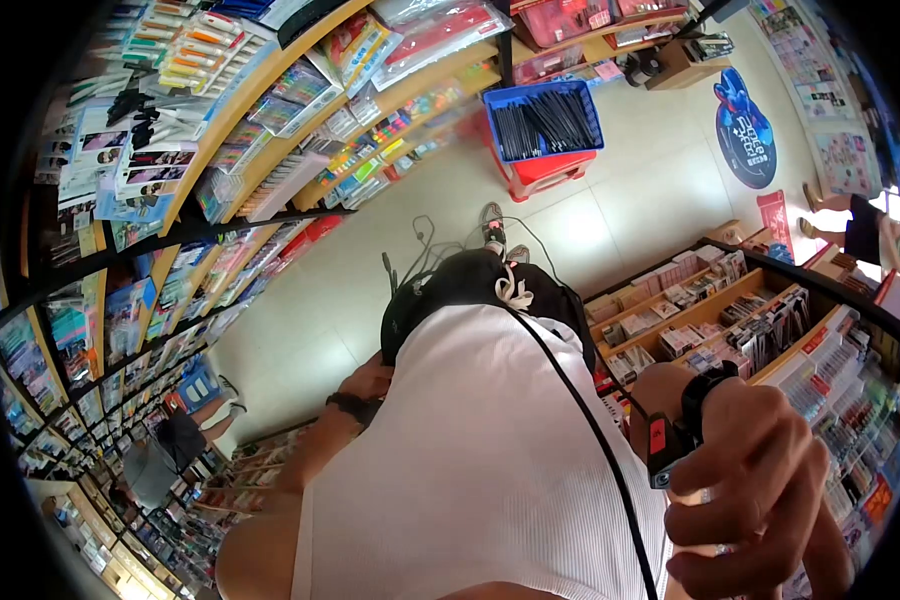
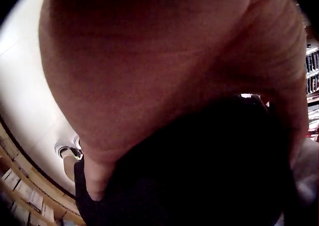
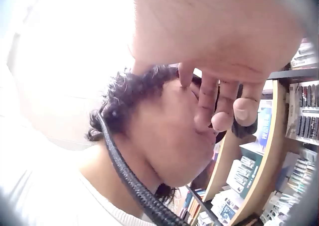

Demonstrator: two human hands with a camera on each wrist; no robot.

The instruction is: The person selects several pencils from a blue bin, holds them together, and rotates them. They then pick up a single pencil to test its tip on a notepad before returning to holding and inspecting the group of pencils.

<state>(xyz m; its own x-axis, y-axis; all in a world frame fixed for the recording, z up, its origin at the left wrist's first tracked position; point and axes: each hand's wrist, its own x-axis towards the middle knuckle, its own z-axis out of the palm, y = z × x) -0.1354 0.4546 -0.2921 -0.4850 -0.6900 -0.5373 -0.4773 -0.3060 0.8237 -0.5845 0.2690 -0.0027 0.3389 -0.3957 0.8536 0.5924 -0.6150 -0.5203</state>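
In the head view, you look down over your white shirt [image 1: 450, 440] to your black shorts [image 1: 425, 305]. Your left hand [image 1: 368, 380] rests beside your hip, against the shorts. Your right hand [image 1: 755, 480] is raised at the lower right, its fingers loosely bent, below a black wrist strap [image 1: 705, 395]. Farther off, a blue basket [image 1: 560, 156] of dark, slender items sits on a red stool [image 1: 545, 178].

In the left wrist view, your left hand lies over dark cloth, its visible fingers spread apart; you cannot tell how the others lie.

In the right wrist view, your right fingers hang slightly apart before your face. A black braided cord [image 3: 127, 171] runs past your neck, with shelves [image 3: 281, 106] behind.
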